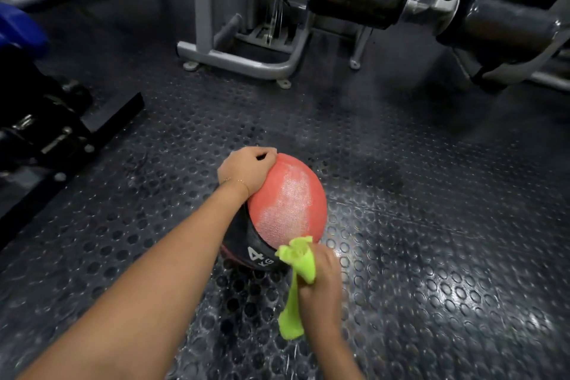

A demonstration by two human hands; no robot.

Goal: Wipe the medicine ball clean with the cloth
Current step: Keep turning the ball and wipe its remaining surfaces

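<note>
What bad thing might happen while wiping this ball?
The medicine ball is round and only the left hand steadies it, so it might roll away across the floor. Part of the cloth hangs loose below the right hand and might drag on the floor.

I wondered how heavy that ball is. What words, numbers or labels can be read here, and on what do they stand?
"4 KG": white print on the black band of the medicine ball, just left of the green cloth.
Nothing else: the grey gym machine and the studded floor show no readable text.
</note>
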